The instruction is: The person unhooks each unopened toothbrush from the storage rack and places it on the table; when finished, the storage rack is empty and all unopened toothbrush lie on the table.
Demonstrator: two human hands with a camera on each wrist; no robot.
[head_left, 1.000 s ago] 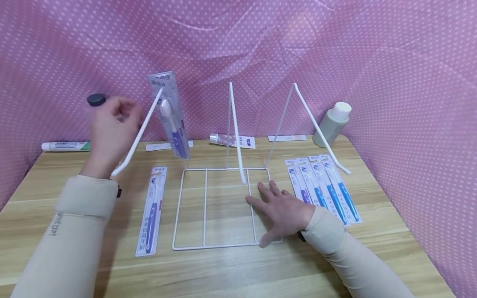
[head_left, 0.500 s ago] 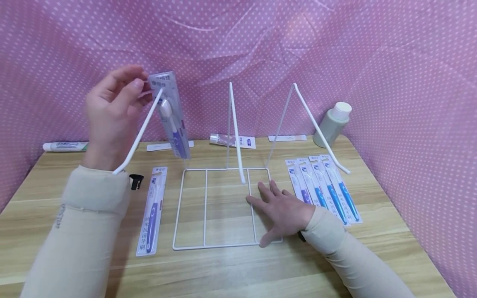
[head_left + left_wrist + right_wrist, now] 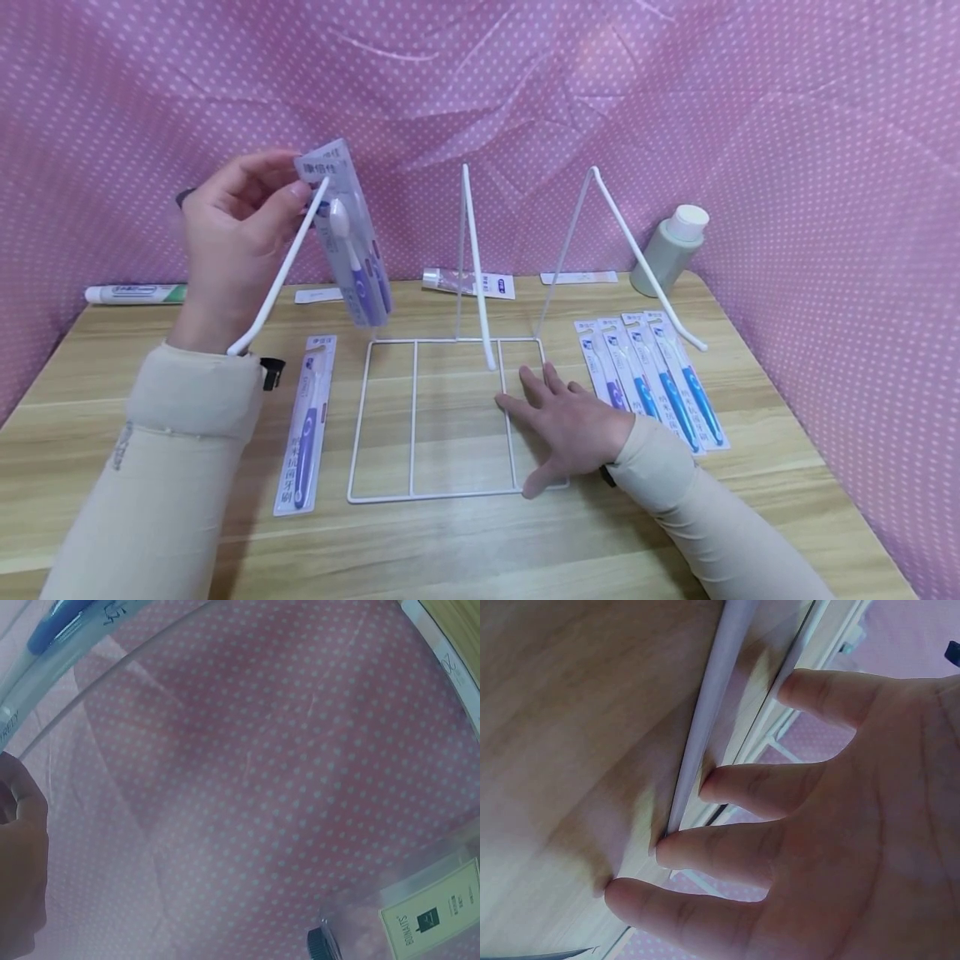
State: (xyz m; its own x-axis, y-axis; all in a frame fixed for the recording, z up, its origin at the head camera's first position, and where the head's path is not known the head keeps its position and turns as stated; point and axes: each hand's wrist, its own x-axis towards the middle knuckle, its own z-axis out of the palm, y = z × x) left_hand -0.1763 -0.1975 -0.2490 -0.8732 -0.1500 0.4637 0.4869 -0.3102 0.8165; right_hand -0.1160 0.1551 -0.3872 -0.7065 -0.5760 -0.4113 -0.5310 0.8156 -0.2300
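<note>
— What does your head camera show at the white wire display rack (image 3: 435, 417)?

— Your left hand (image 3: 232, 242) is raised at the rack's leftmost slanted peg, thumb and fingers pinching the top of the clear-packed purple toothbrush (image 3: 348, 237) that hangs on that peg. Your right hand (image 3: 570, 429) lies flat on the rack's base frame at its right side, fingers straight and spread.

— And your wrist cameras?

— The right wrist view shows up close what the head view only hints at: your fingertips (image 3: 682, 851) press on the white wire and the pale wooden table (image 3: 465, 542). The left wrist view shows mostly the pink dotted cloth (image 3: 262, 787) behind the rack and only the edge of your hand (image 3: 19, 862); from there you cannot tell its grip.

— What differs from half a second ago?

— The hanging pack has tilted, its bottom swung away from the peg, and your fingers have closed on its header. Your right hand has stayed put. Another packed purple toothbrush (image 3: 306, 421) lies flat left of the rack, and four blue packed toothbrushes (image 3: 652, 379) lie to the rack's right.
</note>
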